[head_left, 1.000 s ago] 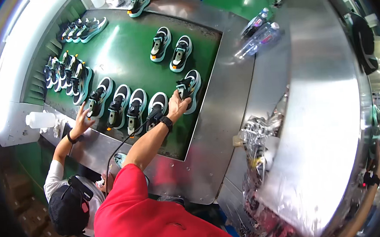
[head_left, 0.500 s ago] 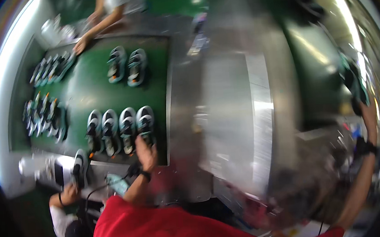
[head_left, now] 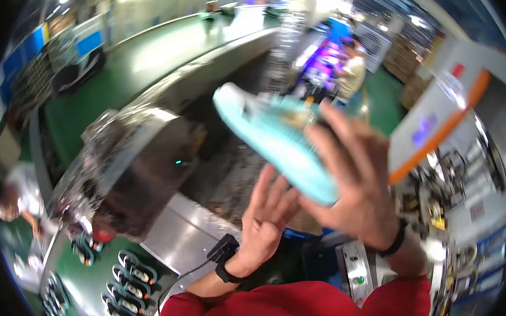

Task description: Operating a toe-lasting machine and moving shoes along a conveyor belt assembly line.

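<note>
In front of me my right hand [head_left: 358,192] grips a shoe [head_left: 278,135] with a pale turquoise sole, fingers on one side and thumb on the other. The shoe is tilted, its sole partly turned toward me and its white end up at the left; it is smeared by motion. Just below it my left hand [head_left: 266,221] is open, fingers stretched toward the sole. Whether those fingertips touch it I cannot tell. Several similar shoes [head_left: 127,287] stand in groups on a green work surface [head_left: 94,272] at the lower left.
Left of centre stands a metal machine housing [head_left: 142,171] with a dark opening. A green conveyor [head_left: 192,42] runs behind it. An orange-edged panel [head_left: 438,127] rises on the right. Two other people are visible: one at the far left [head_left: 24,194], one at the back right [head_left: 352,72].
My view has swung right and up. My left hand has left the row of shoes; my right hand has brought its shoe from the far right to in front of me.
</note>
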### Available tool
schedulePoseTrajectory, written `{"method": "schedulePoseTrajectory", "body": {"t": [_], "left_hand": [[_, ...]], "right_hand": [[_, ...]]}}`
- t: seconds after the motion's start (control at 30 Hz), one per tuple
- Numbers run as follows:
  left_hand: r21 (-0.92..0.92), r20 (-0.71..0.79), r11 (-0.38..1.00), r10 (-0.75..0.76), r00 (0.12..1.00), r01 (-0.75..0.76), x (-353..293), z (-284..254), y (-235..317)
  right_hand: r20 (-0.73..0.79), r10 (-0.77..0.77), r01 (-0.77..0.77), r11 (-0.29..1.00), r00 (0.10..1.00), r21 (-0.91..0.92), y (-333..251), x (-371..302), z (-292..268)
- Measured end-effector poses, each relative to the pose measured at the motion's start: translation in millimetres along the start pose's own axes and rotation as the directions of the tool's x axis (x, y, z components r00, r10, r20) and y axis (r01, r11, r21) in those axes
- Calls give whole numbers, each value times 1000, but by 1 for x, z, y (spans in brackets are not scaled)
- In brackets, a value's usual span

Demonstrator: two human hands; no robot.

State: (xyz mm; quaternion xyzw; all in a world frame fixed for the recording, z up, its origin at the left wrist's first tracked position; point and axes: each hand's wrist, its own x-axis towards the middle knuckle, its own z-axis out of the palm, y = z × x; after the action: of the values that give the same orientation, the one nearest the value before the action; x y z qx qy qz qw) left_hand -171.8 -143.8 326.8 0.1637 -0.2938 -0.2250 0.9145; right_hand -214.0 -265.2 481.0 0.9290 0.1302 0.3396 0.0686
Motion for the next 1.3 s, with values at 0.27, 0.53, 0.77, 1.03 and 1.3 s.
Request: {"method": "schedulePoseTrajectory", "body": {"t": [0.27, 0.53, 0.77, 1.03, 1.3], "left_hand": [[104, -80, 881, -456, 886, 462, -21, 88, -161], [689, 267, 509, -840, 473, 516, -142, 218, -343], [777, 291, 259, -956, 38, 574, -211, 291, -503], [977, 185, 213, -888, 420, 20, -250, 325, -754], [983, 146, 69, -858, 493, -171, -244, 315, -844]], "right_hand": [[11, 810, -671, 479, 587, 566, 15, -260, -101], [9, 983, -377, -78, -182, 923, 23, -530, -124], [-391, 745, -509, 81, -541, 857, -24, -693, -207], [-594, 453, -683, -46, -665, 729, -62, -729, -259], [-705, 360, -791, -260, -611, 553, -57, -737, -294]]}}
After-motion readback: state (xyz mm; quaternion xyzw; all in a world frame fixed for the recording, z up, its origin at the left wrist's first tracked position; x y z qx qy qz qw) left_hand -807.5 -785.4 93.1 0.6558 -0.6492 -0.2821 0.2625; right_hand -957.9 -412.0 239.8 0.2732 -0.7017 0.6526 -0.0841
